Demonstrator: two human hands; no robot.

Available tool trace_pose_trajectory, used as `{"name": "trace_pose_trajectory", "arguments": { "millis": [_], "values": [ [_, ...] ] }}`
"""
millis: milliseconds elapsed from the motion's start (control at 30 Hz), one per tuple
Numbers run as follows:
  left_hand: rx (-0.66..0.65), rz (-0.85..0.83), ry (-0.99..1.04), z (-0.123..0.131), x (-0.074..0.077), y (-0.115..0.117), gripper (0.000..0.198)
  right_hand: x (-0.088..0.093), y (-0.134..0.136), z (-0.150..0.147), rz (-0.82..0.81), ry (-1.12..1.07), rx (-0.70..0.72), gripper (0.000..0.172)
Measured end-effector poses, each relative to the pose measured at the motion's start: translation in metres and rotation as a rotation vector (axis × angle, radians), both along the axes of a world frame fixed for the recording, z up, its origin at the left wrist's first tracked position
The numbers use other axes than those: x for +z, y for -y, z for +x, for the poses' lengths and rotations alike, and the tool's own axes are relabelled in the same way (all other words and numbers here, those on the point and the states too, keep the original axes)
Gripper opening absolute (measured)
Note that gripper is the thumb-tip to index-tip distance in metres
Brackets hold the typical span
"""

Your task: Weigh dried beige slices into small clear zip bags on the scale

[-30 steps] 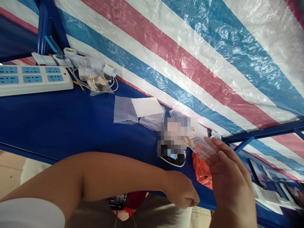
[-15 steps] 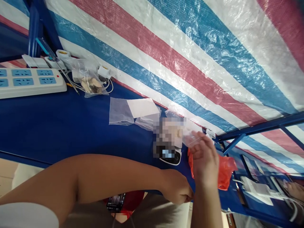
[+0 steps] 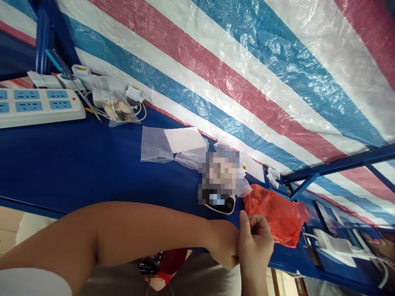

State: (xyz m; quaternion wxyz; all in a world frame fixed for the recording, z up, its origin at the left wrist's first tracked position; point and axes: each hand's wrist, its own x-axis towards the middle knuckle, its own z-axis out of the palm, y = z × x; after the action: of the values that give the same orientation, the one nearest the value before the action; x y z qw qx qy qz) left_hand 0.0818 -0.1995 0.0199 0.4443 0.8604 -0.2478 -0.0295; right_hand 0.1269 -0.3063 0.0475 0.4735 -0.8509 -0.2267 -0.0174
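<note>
1. Red plastic bag [image 3: 282,218]: thin, crinkled, glossy, lying on the blue tabletop [image 3: 92,164] near the right hand [image 3: 256,236]; contact cannot be determined.
2. Digital scale [image 3: 228,205]: beside the bag; white body, rounded black front, lit display; platform obscured.
3. Clear plastic bag [image 3: 244,188]: limp, at the scale's right edge.
4. Left hand [image 3: 224,244] and right hand: adjacent, fingers curled; cannot tell whether either grasps anything.

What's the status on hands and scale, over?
Left hand closed, contents hidden. Right hand beside it, grip unclear. Scale: display lit, top pixelated. Red bag close beside right hand.
</note>
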Motion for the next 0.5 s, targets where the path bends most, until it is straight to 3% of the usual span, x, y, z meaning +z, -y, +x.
{"name": "trace_pose_trajectory", "arguments": {
  "millis": [100,167,500],
  "values": [
    [-0.011,0.068,0.006,0.001,-0.001,0.000,0.033,-0.003,0.000,-0.003,0.036,-0.011,-0.129,0.068],
    [-0.012,0.104,0.016,0.002,-0.002,0.001,0.031,-0.003,0.000,-0.005,0.065,0.002,-0.159,0.070],
    [0.035,0.105,0.051,0.004,-0.007,0.002,0.027,0.000,-0.007,0.007,-0.034,-0.019,0.080,0.065]
  ]
}}
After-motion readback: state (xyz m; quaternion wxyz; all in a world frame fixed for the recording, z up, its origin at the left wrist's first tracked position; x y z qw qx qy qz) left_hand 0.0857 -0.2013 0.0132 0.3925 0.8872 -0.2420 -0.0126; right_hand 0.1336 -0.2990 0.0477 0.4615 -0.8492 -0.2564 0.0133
